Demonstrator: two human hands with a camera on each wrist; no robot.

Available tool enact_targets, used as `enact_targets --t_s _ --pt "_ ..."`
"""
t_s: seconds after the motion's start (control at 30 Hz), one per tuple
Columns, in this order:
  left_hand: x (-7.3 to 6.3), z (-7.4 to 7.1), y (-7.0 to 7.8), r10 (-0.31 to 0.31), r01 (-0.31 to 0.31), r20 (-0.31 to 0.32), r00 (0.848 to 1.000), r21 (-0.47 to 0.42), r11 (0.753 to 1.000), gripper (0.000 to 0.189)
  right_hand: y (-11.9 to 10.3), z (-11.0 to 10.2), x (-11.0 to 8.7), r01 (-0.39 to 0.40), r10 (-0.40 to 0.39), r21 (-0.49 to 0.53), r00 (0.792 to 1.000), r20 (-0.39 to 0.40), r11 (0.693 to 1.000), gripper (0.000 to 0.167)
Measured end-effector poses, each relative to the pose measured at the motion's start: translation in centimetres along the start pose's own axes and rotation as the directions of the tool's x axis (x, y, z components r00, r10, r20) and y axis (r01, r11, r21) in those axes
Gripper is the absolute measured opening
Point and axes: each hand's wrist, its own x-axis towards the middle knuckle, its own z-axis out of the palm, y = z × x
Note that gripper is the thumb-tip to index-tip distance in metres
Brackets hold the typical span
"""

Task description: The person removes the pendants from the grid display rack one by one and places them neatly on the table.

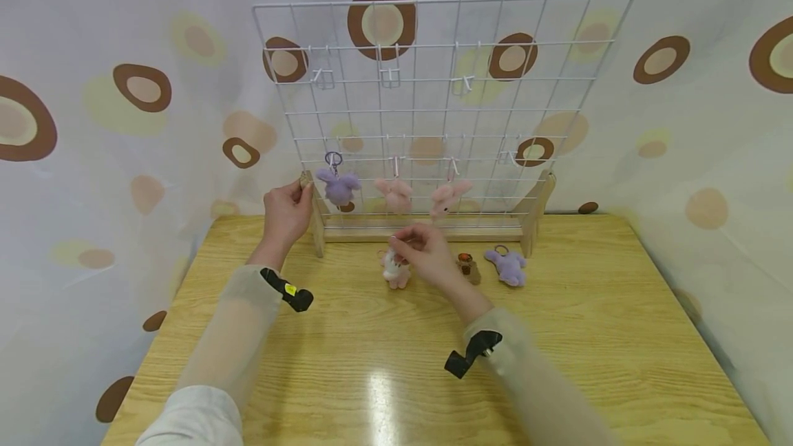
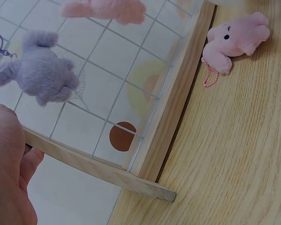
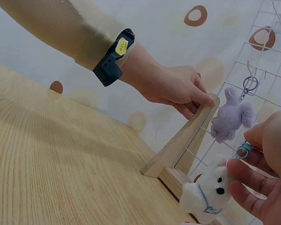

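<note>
My left hand grips the top of the wooden end post at the left of a white wire grid rack. Between its fingertips, my right hand pinches the blue clasp of a white plush dog keychain. The dog hangs below the fingers, in front of the rack. A purple plush keychain hangs on the grid close to my left hand. Behind the white dog, a pink plush keychain lies on the table, partly hidden in the head view.
Two pink plush keychains hang from hooks beside the purple one. A brown plush and another purple plush lie on the table at right. Hooks without toys sit on the grid's upper part. Patterned cloth covers the wall.
</note>
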Motion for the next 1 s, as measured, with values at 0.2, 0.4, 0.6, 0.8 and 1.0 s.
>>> enact_targets --t_s 0.2,0.4,0.6,0.8,1.0 --pt "0.0 0.1 0.0 0.002 -0.002 -0.01 1.0 0.0 1.0 0.032 0.5 0.9 0.3 -0.02 0.02 0.026 1.0 -0.018 0.999 0.016" --pt "0.0 0.1 -0.1 -0.003 0.003 -0.012 1.0 0.006 1.0 0.032 1.0 1.9 0.6 -0.037 0.039 0.054 0.998 -0.04 0.998 0.015" --pt "-0.1 0.0 0.1 0.007 -0.007 -0.002 1.0 -0.019 1.0 0.033 1.9 2.9 0.6 -0.067 0.073 0.079 0.995 -0.071 0.995 0.011" --pt "-0.1 -0.1 0.1 0.004 -0.003 0.008 1.0 -0.04 0.999 0.032 2.7 3.9 0.4 -0.093 0.099 0.098 0.993 -0.063 0.991 0.01" --pt "0.0 0.0 -0.2 0.014 -0.014 0.002 1.0 -0.032 0.999 0.031 3.7 4.8 0.1 -0.108 0.113 0.097 0.993 -0.041 0.989 0.012"
